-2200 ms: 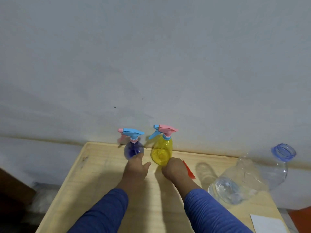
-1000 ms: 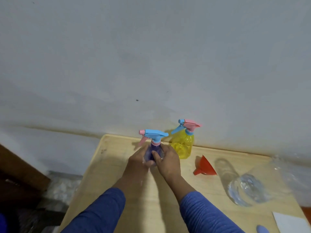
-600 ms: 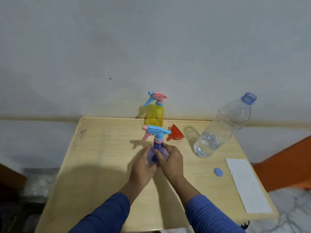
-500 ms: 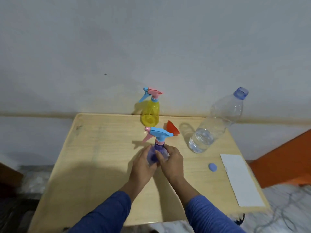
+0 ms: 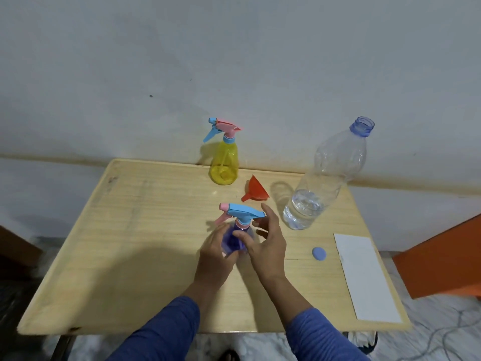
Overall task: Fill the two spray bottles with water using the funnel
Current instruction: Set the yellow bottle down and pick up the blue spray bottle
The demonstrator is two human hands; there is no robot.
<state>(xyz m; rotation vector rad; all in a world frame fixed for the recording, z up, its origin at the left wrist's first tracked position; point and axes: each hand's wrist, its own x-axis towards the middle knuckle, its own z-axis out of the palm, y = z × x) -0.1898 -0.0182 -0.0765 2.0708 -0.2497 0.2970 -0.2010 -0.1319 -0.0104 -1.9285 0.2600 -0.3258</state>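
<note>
The purple spray bottle [image 5: 234, 243], with a blue and pink trigger head, stands upright at the middle of the wooden table [image 5: 130, 230]. My left hand [image 5: 214, 254] grips its body from the left. My right hand [image 5: 265, 243] is at its right side with fingers spread. Its thumb touches the bottle below the neck and its index finger reaches up behind the trigger head. The yellow spray bottle [image 5: 225, 162] stands capped at the table's back edge. A red funnel [image 5: 256, 192] lies on its side between them. An uncapped clear water bottle [image 5: 320, 183], partly filled, stands at the right.
A small blue cap [image 5: 319, 254] lies on the table right of my right hand. Along the right edge lies a white sheet of paper [image 5: 364, 277]. A grey wall rises right behind the table, and an orange object [image 5: 442, 261] stands off its right side.
I drew the purple bottle from the wall to the table's middle. My right hand has since loosened from its body, fingers spreading and rising toward the trigger head. My left hand keeps its grip.
</note>
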